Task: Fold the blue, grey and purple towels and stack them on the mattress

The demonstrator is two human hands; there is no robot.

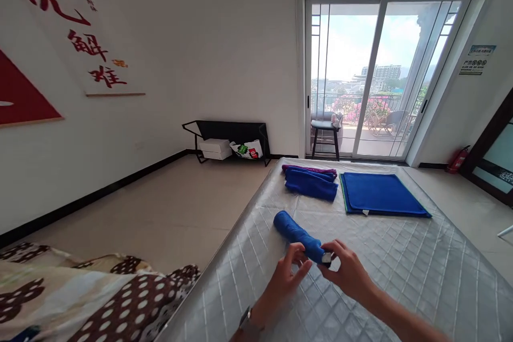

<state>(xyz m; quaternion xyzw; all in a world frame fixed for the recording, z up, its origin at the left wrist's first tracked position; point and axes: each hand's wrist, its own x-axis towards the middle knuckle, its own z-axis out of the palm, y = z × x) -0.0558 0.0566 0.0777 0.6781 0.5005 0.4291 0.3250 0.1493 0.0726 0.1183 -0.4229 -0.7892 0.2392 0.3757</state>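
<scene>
A long, wrinkled blue roll (295, 232), something like a folded umbrella, lies slantwise on the silver quilted mattress (385, 272). Its near end has a small white and black piece (326, 258). My right hand (348, 271) pinches this end between thumb and fingers. My left hand (289, 272), wearing a watch (246, 318), is curled against the near left side of the roll, with thumb and forefinger drawn together. Beyond the hands sit a folded dark blue cloth (310, 184) with purple cloth (329, 172) behind it, and a flat blue folded mat (380, 192) with a green edge.
On the left lies a brown and cream patterned blanket (132, 299). Against the wall, a black frame (232, 131) lies tipped over white boxes (215, 148). A stool (325, 127) stands before the sliding glass door (368, 80); a fire extinguisher (458, 160) is at right.
</scene>
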